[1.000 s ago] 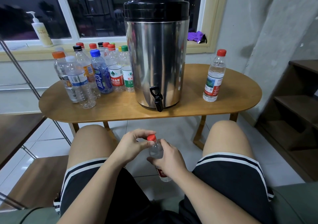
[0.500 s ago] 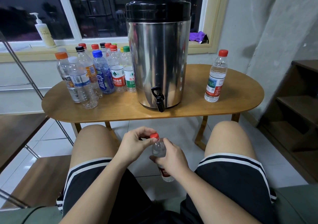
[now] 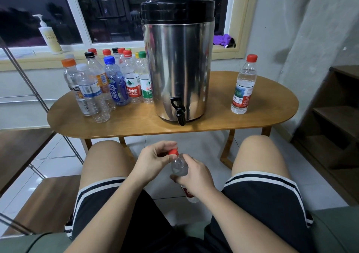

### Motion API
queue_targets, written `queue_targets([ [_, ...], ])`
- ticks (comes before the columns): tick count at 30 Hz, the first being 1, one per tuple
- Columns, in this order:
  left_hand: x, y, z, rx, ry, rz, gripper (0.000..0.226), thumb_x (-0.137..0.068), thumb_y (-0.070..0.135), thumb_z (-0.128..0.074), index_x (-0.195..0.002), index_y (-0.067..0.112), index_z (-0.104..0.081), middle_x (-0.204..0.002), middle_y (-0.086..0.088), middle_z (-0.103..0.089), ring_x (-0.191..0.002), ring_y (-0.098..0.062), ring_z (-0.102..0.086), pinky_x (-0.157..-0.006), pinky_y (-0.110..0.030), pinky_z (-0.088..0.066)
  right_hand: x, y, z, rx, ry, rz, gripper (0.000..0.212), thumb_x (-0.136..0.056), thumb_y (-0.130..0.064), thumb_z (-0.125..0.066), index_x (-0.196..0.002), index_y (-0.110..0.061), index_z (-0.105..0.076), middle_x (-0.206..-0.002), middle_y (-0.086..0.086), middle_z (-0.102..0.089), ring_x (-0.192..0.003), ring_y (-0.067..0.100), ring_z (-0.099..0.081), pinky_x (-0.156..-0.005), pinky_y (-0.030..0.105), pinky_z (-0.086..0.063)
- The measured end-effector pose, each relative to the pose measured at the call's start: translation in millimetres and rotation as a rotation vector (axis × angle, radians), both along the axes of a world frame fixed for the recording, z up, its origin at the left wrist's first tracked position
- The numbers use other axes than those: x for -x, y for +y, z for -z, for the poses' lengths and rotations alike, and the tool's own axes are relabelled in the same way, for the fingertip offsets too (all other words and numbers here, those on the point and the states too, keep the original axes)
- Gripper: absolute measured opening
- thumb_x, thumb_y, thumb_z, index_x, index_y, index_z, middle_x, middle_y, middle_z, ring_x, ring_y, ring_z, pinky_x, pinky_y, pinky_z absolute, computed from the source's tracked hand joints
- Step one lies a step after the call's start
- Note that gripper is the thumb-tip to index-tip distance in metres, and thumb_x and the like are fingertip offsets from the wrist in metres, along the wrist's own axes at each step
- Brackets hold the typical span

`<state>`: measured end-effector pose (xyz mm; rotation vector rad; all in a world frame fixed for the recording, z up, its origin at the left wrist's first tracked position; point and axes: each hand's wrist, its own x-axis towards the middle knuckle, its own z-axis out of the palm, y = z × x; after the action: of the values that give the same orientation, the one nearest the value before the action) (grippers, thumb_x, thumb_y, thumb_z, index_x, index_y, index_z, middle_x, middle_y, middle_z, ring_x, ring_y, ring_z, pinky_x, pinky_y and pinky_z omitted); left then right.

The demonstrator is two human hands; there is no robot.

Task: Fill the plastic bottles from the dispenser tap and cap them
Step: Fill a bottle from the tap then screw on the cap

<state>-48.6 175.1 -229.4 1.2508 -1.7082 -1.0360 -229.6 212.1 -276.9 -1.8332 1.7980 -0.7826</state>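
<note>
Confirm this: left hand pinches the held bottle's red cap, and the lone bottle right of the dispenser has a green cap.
No: the head view shows the lone bottle right of the dispenser has a red cap, not green. The rest stands.

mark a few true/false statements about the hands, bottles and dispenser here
1. The left hand pinches the red cap of the small bottle. True.
2. The right hand rests on the tap. False: it grips the small bottle's body.
3. One red-capped bottle stands alone on the table, right of the steel dispenser. True.
4. The steel dispenser stands open at the top. False: its black lid sits on it.
</note>
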Motion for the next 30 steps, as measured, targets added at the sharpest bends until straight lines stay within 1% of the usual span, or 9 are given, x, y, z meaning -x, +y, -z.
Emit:
queue_targets([
  [3, 0.5, 0.8, 2.7, 0.043, -0.008, -0.083, 0.033, -0.079, 0.038, -0.098, -0.108, 0.032, -0.084, -0.105, 0.011, -0.082, -0.101, -0.012, -0.077, -0.096, -0.04, -0.063, 0.4, 0.6, -0.8, 0.001, -0.006, -0.016, 0.068, -0.075, -0.066, -0.082, -0.133, -0.043, -0.055, -0.119, -0.014, -0.069, -0.108, 0.017, -0.067, -0.089, 0.04, -0.056],
  [5, 2.1, -0.2, 4.1, 0.066, -0.027, -0.116, 0.032, -0.076, 0.043, -0.099, -0.102, 0.031, -0.085, -0.099, 0.01, -0.082, -0.095, -0.011, -0.077, -0.091, -0.041, -0.064, 1.0, 1.4, -1.8, 0.006, -0.011, -0.016, 0.07, -0.075, -0.066, -0.082, -0.136, -0.043, -0.055, -0.121, -0.014, -0.07, -0.11, 0.016, -0.067, -0.091, 0.039, -0.056],
  [9, 2.9, 1.0, 0.2, 0.056, -0.05, -0.068, 0.022, -0.085, 0.029, -0.094, -0.104, 0.031, -0.085, -0.1, 0.013, -0.082, -0.097, -0.008, -0.077, -0.095, -0.04, -0.064, 1.3, 2.0, -1.8, 0.002, -0.02, -0.016, 0.068, -0.074, -0.065, -0.084, -0.133, -0.042, -0.057, -0.118, -0.014, -0.07, -0.107, 0.017, -0.067, -0.086, 0.036, -0.055],
  [14, -0.1, 2.5, -4.5, 0.046, -0.087, 0.011, 0.025, -0.095, 0.017, -0.084, -0.115, 0.033, -0.082, -0.109, 0.017, -0.081, -0.106, -0.006, -0.075, -0.102, -0.036, -0.061, 5.3, 1.3, -4.5, -0.029, -0.045, -0.041, 0.067, -0.074, -0.068, -0.083, -0.131, -0.042, -0.057, -0.115, -0.014, -0.071, -0.105, 0.016, -0.067, -0.084, 0.034, -0.054],
  [19, 0.5, 1.4, -9.9, 0.056, -0.075, 0.045, 0.029, -0.096, 0.013, -0.083, -0.117, 0.032, -0.081, -0.111, 0.015, -0.081, -0.108, -0.007, -0.076, -0.104, -0.04, -0.06, 9.1, 4.0, -7.5, -0.058, -0.126, -0.057, 0.066, -0.071, -0.068, -0.086, -0.126, -0.045, -0.059, -0.109, -0.017, -0.072, -0.102, 0.01, -0.066, -0.083, 0.031, -0.055],
  [23, 4.2, 3.2, -9.8, 0.058, 0.012, 0.021, 0.025, -0.096, 0.014, -0.083, -0.115, 0.03, -0.081, -0.111, 0.011, -0.082, -0.109, -0.009, -0.076, -0.105, -0.045, -0.06, 11.7, 4.2, -14.0, -0.056, -0.158, -0.062, 0.064, -0.072, -0.065, -0.085, -0.128, -0.047, -0.059, -0.108, -0.019, -0.073, -0.102, 0.009, -0.068, -0.087, 0.033, -0.058],
  [27, 9.6, 9.2, -12.1, 0.037, 0.155, -0.03, 0.023, -0.099, 0.027, -0.081, -0.121, 0.03, -0.078, -0.114, 0.009, -0.081, -0.112, -0.01, -0.075, -0.106, -0.042, -0.058, 18.2, 1.4, -25.0, -0.043, -0.228, -0.039, 0.064, -0.069, -0.066, -0.085, -0.125, -0.048, -0.06, -0.106, -0.018, -0.075, -0.1, 0.006, -0.07, -0.088, 0.039, -0.061],
  [29, 7.3, 9.2, -12.2, 0.034, 0.156, -0.044, 0.019, -0.102, 0.041, -0.074, -0.117, 0.03, -0.079, -0.115, 0.009, -0.081, -0.112, -0.009, -0.073, -0.104, -0.04, -0.056, 26.4, -0.9, -34.1, -0.04, -0.27, -0.011, 0.065, -0.067, -0.07, -0.086, -0.123, -0.049, -0.061, -0.104, -0.017, -0.076, -0.099, 0.005, -0.072, -0.088, 0.041, -0.063],
  [30, 5.8, 8.7, -12.0, 0.032, 0.15, -0.056, 0.023, -0.103, 0.047, -0.07, -0.113, 0.029, -0.08, -0.112, 0.009, -0.081, -0.11, -0.009, -0.073, -0.102, -0.04, -0.056, 32.6, -3.0, -40.1, -0.033, -0.278, 0.007, 0.067, -0.065, -0.073, -0.085, -0.123, -0.048, -0.062, -0.104, -0.017, -0.077, -0.099, 0.006, -0.072, -0.089, 0.043, -0.064],
])
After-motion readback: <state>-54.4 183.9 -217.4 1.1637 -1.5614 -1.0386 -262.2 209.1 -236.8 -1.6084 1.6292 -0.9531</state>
